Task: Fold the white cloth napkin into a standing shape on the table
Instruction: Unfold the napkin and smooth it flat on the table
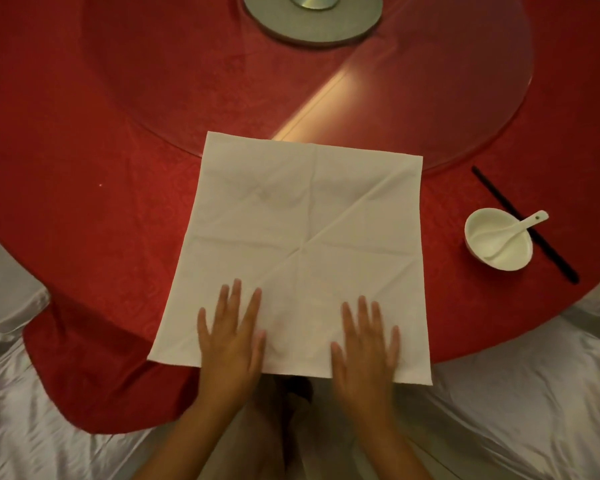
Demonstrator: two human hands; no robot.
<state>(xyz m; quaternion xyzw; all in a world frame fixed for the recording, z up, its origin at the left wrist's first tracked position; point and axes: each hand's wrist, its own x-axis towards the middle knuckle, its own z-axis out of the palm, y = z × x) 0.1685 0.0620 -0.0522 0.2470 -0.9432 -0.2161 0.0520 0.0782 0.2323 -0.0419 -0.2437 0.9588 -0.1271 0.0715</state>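
Note:
The white cloth napkin (302, 230) lies spread flat as a square on the red tablecloth (101, 202), with crease lines crossing at its middle. Its near edge reaches the table's front rim. My left hand (231, 336) rests palm down on the near left part of the napkin, fingers spread. My right hand (366, 342) lies flat on the near right part, fingers apart. Neither hand grips the cloth.
A white bowl (499, 251) with a white spoon (520, 226) stands at the right, beside black chopsticks (523, 223). A glass turntable (430, 98) with a grey metal base (312, 22) fills the table's middle. White satin chair covers (499, 410) flank the front edge.

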